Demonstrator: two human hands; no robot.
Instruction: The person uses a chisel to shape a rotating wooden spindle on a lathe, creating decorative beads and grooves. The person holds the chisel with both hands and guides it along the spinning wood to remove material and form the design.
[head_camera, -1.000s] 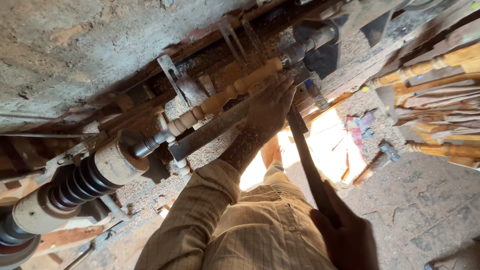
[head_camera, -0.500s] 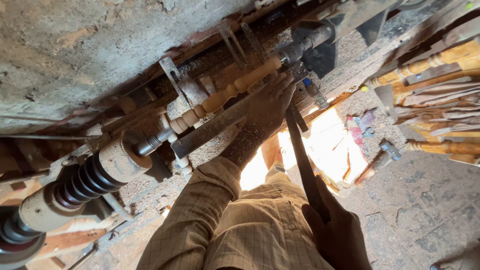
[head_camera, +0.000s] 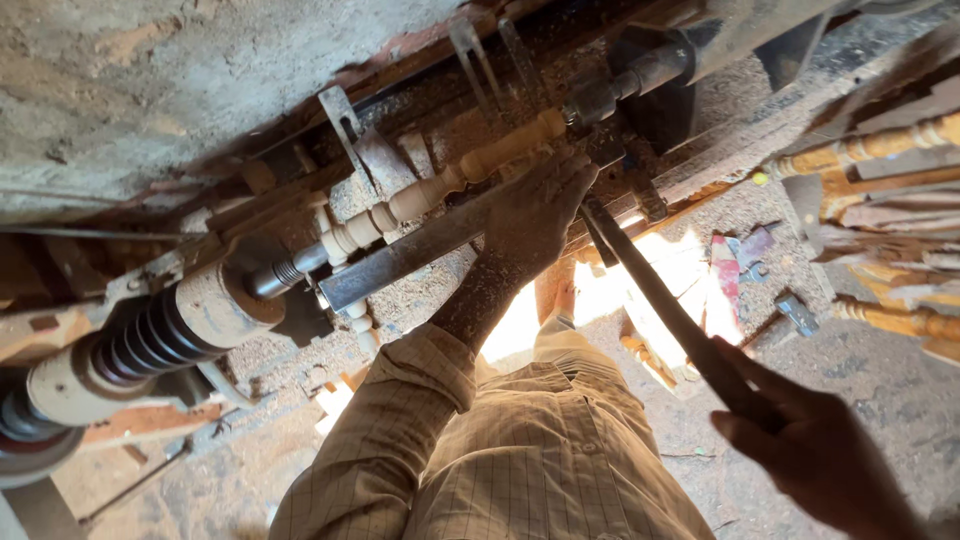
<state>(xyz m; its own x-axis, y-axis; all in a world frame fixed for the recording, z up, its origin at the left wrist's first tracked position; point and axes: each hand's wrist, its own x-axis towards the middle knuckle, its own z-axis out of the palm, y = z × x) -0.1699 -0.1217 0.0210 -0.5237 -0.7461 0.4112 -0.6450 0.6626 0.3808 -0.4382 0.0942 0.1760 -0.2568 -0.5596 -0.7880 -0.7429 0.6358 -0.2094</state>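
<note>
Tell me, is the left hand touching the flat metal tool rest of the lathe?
Touching. The head view shows the left hand lying over the metal tool rest, fingers pressed on its upper end.

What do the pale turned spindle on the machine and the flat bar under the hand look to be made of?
The spindle looks like bare, unfinished wood: pale, matt, cut into beads and grooves, with sawdust lying all around. The flat bar under the left hand looks like steel: grey, dull and scuffed, with straight hard edges. The long tool in the right hand seems dark metal.

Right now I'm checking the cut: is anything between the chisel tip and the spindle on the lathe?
Nothing visible. The chisel crosses the tool rest under the left hand, which hides its tip. The spindle lies just beyond; contact cannot be told.
</note>
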